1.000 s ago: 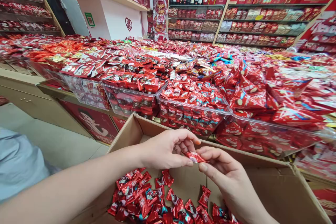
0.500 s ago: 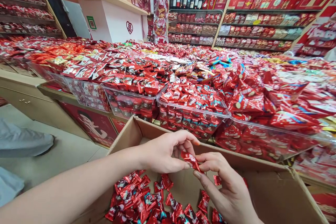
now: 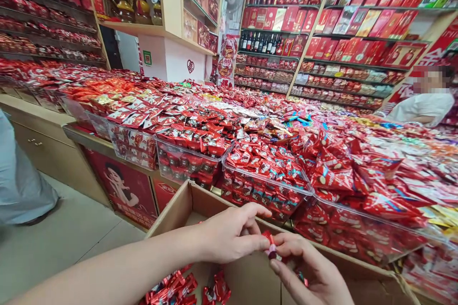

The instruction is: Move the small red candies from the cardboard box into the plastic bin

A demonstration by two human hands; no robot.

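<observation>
Over an open cardboard box, my left hand and my right hand meet at one small red wrapped candy. My left thumb and finger pinch its upper left end, while the right fingertips grip the other side. Another bit of candy wrapper shows by my right palm; whether it is held there or lies in the box I cannot tell. Below my left forearm, a heap of red wrapped candies covers part of the box floor, partly cut off by the frame.
Clear plastic bins heaped with red-wrapped sweets line the counter just beyond the box. A person in pale clothing stands at left; another person in white is at far right. Shelves of bottles and gift boxes fill the back wall.
The view has tilted upward, so more shelving shows and the hands sit lower. The candy has turned between my fingers. A person in white has come into view at right.
</observation>
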